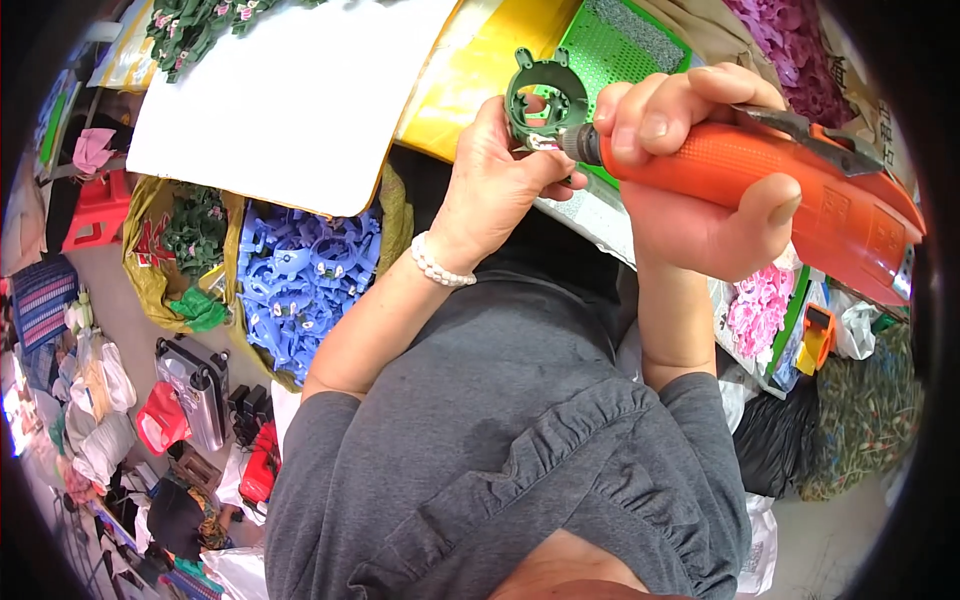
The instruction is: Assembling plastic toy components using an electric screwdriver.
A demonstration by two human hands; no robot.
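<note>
My left hand (492,190), with a white beaded bracelet at the wrist, grips a dark green plastic ring-shaped part (570,88) from its near side. Two small lugs stand up on the part's far edge. Wrapped in my right hand (685,235) is an orange electric screwdriver (745,165), lying sideways with its nose pointing left. That dark nose (580,145) meets the near right edge of the green part; the tip itself is hidden. Just beyond both hands sits a bright green perforated tray (600,55) with many small grey metal pieces in it.
A white board (270,100) covers the left of the work surface, beside yellow sheeting (440,80). Left of me stands a sack of blue plastic parts (310,290) and another sack with dark green parts (193,228). Pink parts (760,310) lie at right. A red stool (97,210) stands far left.
</note>
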